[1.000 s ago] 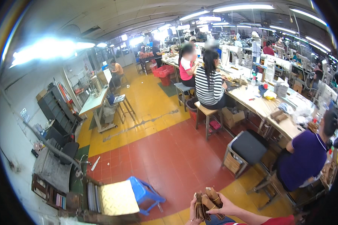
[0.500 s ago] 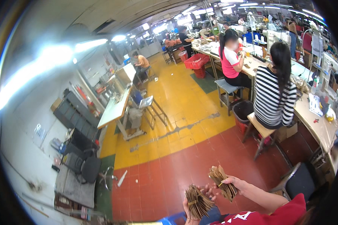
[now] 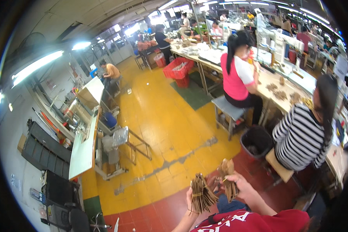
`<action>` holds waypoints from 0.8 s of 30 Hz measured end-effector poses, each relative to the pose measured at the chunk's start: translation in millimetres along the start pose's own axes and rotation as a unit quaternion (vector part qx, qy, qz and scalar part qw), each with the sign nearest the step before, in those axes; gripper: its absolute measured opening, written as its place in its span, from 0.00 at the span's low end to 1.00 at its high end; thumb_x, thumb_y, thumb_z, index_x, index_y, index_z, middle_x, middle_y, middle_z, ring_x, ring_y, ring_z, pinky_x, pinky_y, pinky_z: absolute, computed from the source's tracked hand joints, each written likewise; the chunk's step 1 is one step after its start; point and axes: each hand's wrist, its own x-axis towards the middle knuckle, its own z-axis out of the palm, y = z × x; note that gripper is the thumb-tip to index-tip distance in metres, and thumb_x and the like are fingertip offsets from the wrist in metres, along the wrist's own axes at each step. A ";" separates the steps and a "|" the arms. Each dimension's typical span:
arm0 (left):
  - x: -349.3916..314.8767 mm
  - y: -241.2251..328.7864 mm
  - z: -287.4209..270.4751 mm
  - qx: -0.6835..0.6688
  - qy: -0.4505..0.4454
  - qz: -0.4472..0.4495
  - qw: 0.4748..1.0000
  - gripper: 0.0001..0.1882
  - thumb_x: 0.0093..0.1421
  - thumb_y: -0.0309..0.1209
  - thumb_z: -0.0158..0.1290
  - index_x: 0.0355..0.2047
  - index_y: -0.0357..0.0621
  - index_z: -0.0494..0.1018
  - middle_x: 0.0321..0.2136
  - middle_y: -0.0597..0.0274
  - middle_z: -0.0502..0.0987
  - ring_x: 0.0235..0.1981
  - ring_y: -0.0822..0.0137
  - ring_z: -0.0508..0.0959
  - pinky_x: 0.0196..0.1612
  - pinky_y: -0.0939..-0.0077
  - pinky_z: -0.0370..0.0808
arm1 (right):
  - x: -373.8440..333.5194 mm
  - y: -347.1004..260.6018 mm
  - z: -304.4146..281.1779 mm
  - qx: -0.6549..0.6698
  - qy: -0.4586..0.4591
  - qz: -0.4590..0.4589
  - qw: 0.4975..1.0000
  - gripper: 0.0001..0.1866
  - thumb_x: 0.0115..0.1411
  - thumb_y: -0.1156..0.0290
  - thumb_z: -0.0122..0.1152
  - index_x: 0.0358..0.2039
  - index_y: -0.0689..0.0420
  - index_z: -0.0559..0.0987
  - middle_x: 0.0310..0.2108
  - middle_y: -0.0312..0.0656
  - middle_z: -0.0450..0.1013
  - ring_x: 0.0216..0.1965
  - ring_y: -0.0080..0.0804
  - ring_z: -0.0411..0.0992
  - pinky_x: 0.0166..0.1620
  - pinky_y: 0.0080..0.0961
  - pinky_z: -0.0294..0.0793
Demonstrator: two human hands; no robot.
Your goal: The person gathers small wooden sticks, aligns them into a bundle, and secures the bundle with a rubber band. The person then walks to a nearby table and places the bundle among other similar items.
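Gripping a fan-shaped brown bundle (image 3: 202,195) in the left hand (image 3: 189,199), with fingers wrapped round its side: thin, flat strips, cinched mid-length by a yellowish band (image 3: 197,188), splayed at the bottom. Pinching a second brown bundle (image 3: 231,190) mid-length in the right hand (image 3: 239,185), with broader, rounded flat faces. Holding both just beside each other, in front of the red shirt (image 3: 259,222), above tiled floor (image 3: 158,210).

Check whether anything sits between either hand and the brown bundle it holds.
Nothing visible does. The left hand grips the left bundle directly, and the right hand likewise grips the right bundle. The far sides of both bundles are hidden.
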 end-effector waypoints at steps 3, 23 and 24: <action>91.6 53.1 1.8 0.110 0.078 0.096 0.986 0.41 0.54 0.57 0.48 0.64 0.53 0.53 0.64 0.53 0.54 0.59 0.53 0.63 0.60 0.47 0.61 | 111.7 -41.6 44.5 -0.102 -0.018 0.012 0.995 0.34 0.51 0.72 0.68 0.57 0.61 0.64 0.43 0.44 0.72 0.38 0.33 0.74 0.41 0.27 0.76; 663.7 538.7 -10.4 0.232 0.123 -0.058 0.963 0.30 0.62 0.47 0.45 0.58 0.40 0.61 0.52 0.53 0.71 0.50 0.60 0.75 0.52 0.64 0.73 | 704.5 -331.0 280.5 -0.573 0.119 -0.222 0.780 0.64 0.43 0.31 0.62 0.64 0.69 0.47 0.56 0.64 0.58 0.59 0.56 0.58 0.61 0.44 0.57; 694.7 555.5 0.6 0.251 0.119 -0.079 0.957 0.30 0.62 0.47 0.45 0.58 0.40 0.61 0.52 0.53 0.71 0.50 0.60 0.75 0.52 0.65 0.74 | 721.8 -352.6 286.2 -0.538 0.120 -0.245 0.798 0.64 0.42 0.34 0.65 0.64 0.69 0.47 0.56 0.64 0.57 0.60 0.56 0.58 0.61 0.43 0.57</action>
